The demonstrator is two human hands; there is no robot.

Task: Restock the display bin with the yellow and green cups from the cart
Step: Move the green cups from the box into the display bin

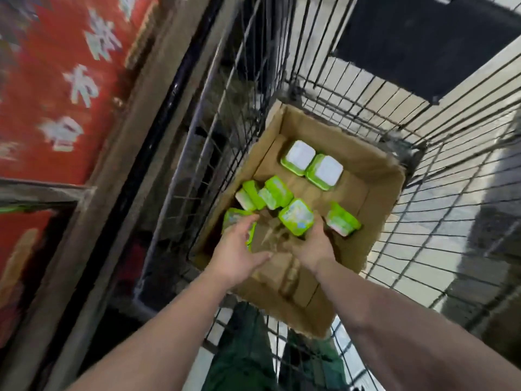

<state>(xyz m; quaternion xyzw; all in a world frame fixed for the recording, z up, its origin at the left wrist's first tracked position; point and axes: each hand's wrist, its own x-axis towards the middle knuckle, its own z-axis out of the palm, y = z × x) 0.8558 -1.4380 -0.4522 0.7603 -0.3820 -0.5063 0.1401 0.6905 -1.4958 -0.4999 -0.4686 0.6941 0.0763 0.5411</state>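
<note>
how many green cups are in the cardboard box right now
7 show in the cardboard box: two upside down at the back, two mid-left, one under the left hand, one at the right hand, one far right. Hands may hide more.

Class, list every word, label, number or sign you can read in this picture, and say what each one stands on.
No text here can be read with certainty.
Red banner: large white characters, too motion-blurred to quote.
Green cups: printed lids and sides, too small and blurred to read.
Two upturned cups: plain white bases, no text visible.
Cardboard box: no print visible.
</note>
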